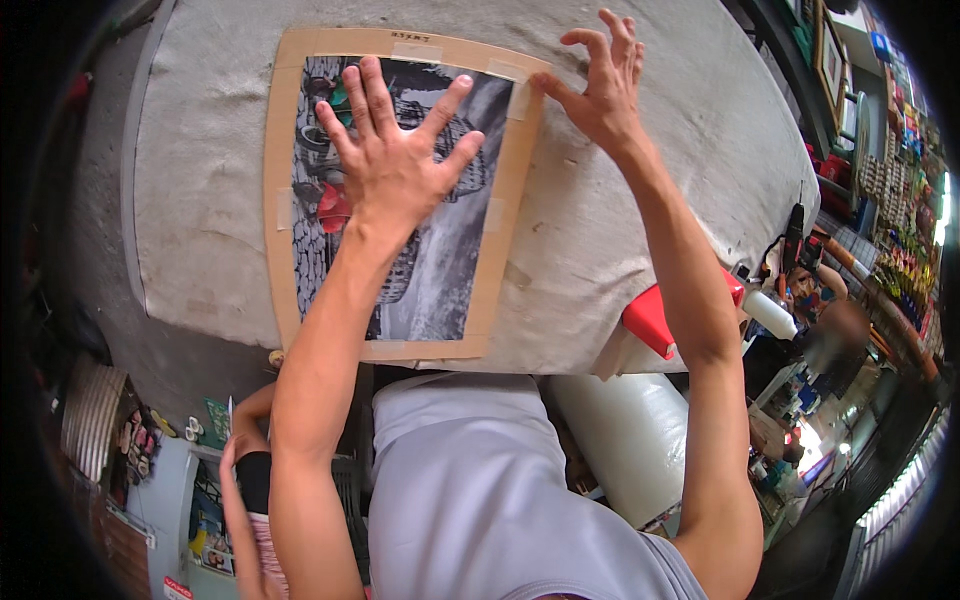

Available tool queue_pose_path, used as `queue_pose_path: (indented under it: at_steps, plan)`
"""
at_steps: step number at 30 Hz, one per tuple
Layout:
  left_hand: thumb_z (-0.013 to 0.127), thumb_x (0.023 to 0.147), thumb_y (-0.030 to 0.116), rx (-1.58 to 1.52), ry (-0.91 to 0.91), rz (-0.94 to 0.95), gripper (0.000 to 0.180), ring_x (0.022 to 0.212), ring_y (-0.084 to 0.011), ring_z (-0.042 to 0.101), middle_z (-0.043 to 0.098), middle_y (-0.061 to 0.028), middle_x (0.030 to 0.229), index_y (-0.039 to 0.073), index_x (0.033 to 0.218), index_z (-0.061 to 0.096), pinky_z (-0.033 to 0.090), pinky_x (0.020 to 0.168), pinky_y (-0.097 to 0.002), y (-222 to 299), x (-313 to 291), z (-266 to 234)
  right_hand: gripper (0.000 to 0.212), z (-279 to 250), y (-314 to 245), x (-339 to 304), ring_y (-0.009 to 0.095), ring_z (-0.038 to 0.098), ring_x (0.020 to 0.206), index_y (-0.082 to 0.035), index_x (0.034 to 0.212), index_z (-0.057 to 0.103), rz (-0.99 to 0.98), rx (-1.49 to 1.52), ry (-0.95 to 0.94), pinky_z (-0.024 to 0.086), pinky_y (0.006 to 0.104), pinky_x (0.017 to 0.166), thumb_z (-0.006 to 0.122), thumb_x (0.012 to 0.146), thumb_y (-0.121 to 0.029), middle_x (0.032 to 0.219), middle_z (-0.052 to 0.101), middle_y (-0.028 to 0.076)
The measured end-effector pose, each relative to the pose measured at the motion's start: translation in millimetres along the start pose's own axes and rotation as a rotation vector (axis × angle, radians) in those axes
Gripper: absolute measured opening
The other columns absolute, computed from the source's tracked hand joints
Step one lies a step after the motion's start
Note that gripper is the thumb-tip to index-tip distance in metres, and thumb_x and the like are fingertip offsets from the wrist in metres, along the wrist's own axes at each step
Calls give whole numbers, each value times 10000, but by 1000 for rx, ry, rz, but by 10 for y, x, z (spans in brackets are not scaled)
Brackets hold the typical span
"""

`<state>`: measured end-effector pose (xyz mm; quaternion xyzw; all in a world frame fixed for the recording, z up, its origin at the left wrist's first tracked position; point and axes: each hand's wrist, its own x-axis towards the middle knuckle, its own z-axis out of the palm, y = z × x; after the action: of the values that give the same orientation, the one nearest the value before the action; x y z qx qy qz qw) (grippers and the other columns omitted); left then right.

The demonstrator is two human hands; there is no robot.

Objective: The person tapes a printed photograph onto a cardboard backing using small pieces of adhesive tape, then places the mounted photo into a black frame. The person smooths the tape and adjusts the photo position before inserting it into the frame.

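Note:
A mostly black-and-white print (450, 260) with red and green accents lies on a larger tan board (503, 262), which shows as a border around it. Bits of clear tape (417, 53) sit at the border's top, upper right corner and left side. My left hand (385, 175) is open, fingers spread, lying over the upper part of the print. My right hand (607, 90) is off to the board's right with its fingers raised and apart. Its thumb reaches the board's upper right corner; whether it presses there I cannot tell. Neither hand grips anything.
A wrinkled cream cloth (640, 250) covers the table. Near its right front edge are a red object (652, 318) and a white bottle (770, 315). Below stands a large whitish roll (635, 440). Other people are at the lower left (250, 460) and right (840, 325).

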<state>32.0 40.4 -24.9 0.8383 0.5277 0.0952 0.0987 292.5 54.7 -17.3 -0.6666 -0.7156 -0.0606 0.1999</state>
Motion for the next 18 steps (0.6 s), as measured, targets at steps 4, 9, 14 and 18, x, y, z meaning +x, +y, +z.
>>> queue_pose_path:
  at_steps: [4, 9, 14, 18]
  plan:
    - [458, 897, 731, 33, 119, 23, 613, 1506, -446, 55, 121, -283, 1604, 536, 1470, 361, 44, 1122, -725, -48, -10, 86, 179, -789, -221, -306, 295, 626, 1080, -79, 1014, 671, 211, 402, 27, 448, 432, 990, 725, 868, -168, 1137, 641, 130]
    - [449, 885, 752, 86, 167, 18, 624, 1497, -458, 100, 149, -280, 1600, 554, 1467, 346, 63, 1135, -710, -136, -30, 139, 199, -2235, -499, -1744, 263, 543, 1123, -37, 1049, 639, 556, 166, -1, 417, 337, 935, 712, 865, -60, 1159, 578, 124]
    - [434, 872, 777, 136, 174, 50, 629, 1488, -469, 142, 166, -269, 1602, 570, 1459, 346, 98, 1136, -703, -128, 6, 160, 365, -2487, -539, -3172, 198, 499, 1143, -84, 1223, 554, 1362, 347, 154, 413, 312, 847, 675, 942, -283, 1258, 522, 69]
    - [378, 866, 808, 189, 171, 84, 651, 1496, -452, 135, 193, -284, 1594, 588, 1472, 284, 98, 1148, -687, -209, 60, 241, 369, -2358, -648, -3211, 173, 512, 1152, -95, 1242, 555, 1670, 1163, 350, 486, 428, 894, 613, 993, -362, 1246, 556, 62]
